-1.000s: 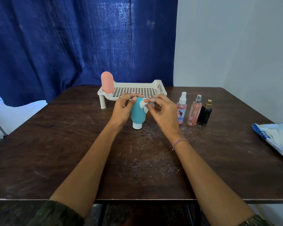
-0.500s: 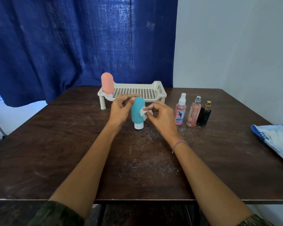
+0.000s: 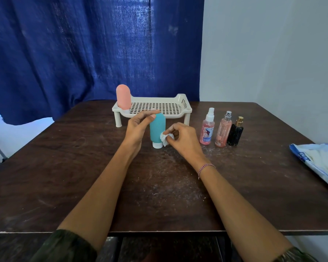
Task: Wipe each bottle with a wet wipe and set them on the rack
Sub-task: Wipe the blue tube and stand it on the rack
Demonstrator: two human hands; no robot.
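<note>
A teal bottle (image 3: 157, 129) stands cap-down on the table in front of the white rack (image 3: 180, 110). My left hand (image 3: 138, 127) pinches its rounded top between thumb and index finger. My right hand (image 3: 182, 138) pinches a small crumpled white wipe (image 3: 164, 138) and presses it against the bottle's lower right side, just above the white cap. A pink bottle (image 3: 123, 97) stands cap-down on the rack's left corner. The remaining part of the rack's perforated shelf is bare.
Three spray bottles stand in a row right of the rack: a pink one with a white cap (image 3: 207, 129), a taller pink one (image 3: 223, 129) and a black one with a gold cap (image 3: 235, 133). A blue-and-white wipe pack (image 3: 318, 161) lies at the table's right edge.
My right hand has slid the wipe down the teal bottle's right side, from the top to just above the cap. My left hand stays on the bottle's top.
</note>
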